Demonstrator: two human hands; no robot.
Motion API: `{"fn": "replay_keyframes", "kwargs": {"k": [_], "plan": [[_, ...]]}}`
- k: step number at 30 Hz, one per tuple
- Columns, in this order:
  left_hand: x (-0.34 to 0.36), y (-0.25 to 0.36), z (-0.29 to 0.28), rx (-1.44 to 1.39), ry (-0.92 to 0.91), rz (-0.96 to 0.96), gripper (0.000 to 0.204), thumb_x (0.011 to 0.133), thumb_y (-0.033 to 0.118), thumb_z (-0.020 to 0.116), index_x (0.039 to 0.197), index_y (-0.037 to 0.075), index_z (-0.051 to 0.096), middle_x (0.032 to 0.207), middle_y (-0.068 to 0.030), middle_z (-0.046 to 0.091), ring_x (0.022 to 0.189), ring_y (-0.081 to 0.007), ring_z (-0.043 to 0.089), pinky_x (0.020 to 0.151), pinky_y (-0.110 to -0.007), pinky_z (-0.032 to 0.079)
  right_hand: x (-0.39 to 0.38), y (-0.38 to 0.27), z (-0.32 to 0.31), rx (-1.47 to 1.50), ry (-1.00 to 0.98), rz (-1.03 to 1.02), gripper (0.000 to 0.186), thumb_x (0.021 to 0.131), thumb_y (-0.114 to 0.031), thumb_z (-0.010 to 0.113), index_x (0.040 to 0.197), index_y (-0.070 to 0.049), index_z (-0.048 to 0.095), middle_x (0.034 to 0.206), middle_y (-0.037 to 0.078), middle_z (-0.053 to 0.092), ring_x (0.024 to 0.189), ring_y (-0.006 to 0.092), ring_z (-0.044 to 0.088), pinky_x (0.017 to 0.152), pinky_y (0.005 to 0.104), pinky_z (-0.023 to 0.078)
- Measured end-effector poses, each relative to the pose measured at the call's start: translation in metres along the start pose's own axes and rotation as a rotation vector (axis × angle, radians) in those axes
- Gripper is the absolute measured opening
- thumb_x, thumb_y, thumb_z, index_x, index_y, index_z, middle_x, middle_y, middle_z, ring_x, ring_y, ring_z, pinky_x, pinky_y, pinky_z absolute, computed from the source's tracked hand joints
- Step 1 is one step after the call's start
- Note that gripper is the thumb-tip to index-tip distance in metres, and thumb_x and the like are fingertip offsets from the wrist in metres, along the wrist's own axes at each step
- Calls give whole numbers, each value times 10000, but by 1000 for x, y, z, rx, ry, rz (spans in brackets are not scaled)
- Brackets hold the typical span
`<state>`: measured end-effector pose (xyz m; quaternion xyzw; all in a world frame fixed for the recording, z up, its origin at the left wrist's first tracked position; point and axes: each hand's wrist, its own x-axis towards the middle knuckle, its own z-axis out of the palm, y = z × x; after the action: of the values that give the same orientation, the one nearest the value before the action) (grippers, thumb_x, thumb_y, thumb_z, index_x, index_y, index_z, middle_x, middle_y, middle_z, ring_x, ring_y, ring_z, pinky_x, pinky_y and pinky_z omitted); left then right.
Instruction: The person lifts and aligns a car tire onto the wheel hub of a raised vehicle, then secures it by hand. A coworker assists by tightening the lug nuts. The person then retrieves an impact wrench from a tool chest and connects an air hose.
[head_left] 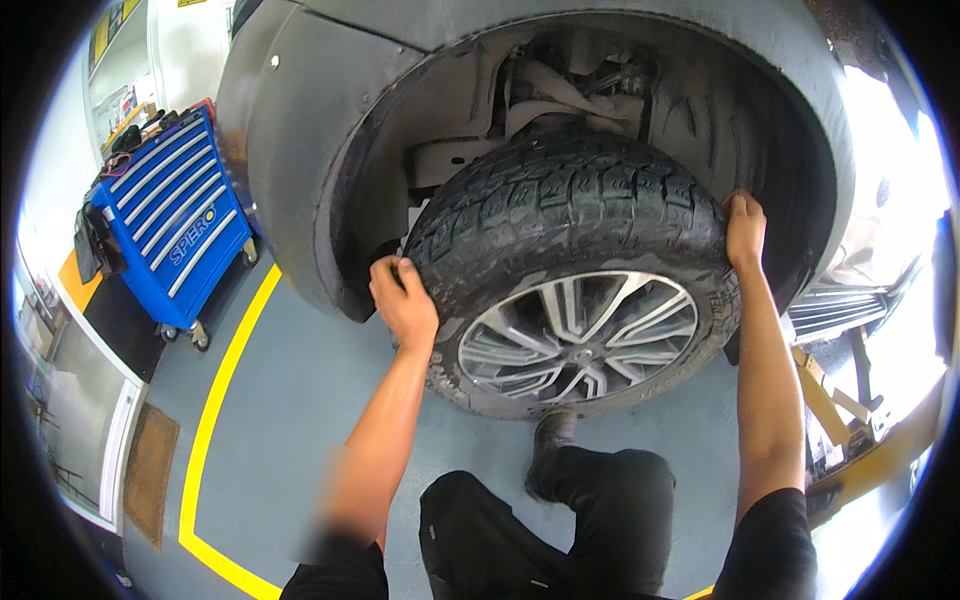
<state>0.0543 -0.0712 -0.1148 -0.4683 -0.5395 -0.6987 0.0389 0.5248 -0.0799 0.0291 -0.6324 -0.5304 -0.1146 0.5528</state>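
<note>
A car wheel (578,345) with a chunky black tyre (590,215) and a silver multi-spoke rim stands in the wheel arch (400,110) of a dark grey vehicle. My left hand (404,303) grips the tyre's left side, fingers curled over the tread edge. On the opposite side, my right hand (744,230) holds the tyre higher up, its fingertips partly hidden behind the tread. My boot (555,432) is at the wheel's bottom edge; whether it bears any weight I cannot tell. Suspension parts (575,95) show above the tyre, while the hub is hidden behind the wheel.
A blue wheeled tool chest (175,215) with several drawers stands at the left, tools on top. A yellow line (212,425) runs along the grey floor. Yellow lift parts (840,420) are close to my right arm. A brown mat (152,475) lies by a glazed door at far left.
</note>
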Motion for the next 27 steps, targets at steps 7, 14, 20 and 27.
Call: {"fn": "replay_keyframes", "kwargs": {"k": [7, 14, 20, 27], "plan": [[1, 9, -6, 72, -54, -35, 222, 974, 238, 476, 1009, 32, 549, 1013, -143, 591, 982, -372, 526, 845, -483, 397, -6, -6, 4, -53, 27, 23, 386, 907, -284, 434, 949, 18, 671, 959, 270, 655, 934, 421, 620, 850, 451, 458], [25, 95, 6, -114, -63, 239, 235, 915, 222, 589, 1050, 30, 576, 1102, -154, 570, 1065, -355, 523, 925, -454, 394, -32, -106, -6, -109, -145, -214, 266, 900, -274, 600, 981, -28, 664, 1043, 200, 612, 1026, 400, 578, 896, 462, 463], [23, 213, 75, 111, -459, 582, 318, 912, 339, 569, 1001, 39, 627, 1063, -153, 607, 1027, -350, 551, 883, -477, 424, -49, -154, 41, -207, 14, -491, 297, 882, -310, 596, 944, -24, 650, 968, 160, 601, 958, 368, 565, 845, 462, 475], [18, 238, 94, 315, -343, 670, 297, 914, 330, 534, 887, 41, 598, 985, -142, 621, 927, -343, 578, 771, -492, 446, -50, -154, 38, -131, 107, -523, 148, 794, -186, 576, 801, -42, 610, 850, 111, 593, 861, 335, 567, 753, 444, 482]]}}
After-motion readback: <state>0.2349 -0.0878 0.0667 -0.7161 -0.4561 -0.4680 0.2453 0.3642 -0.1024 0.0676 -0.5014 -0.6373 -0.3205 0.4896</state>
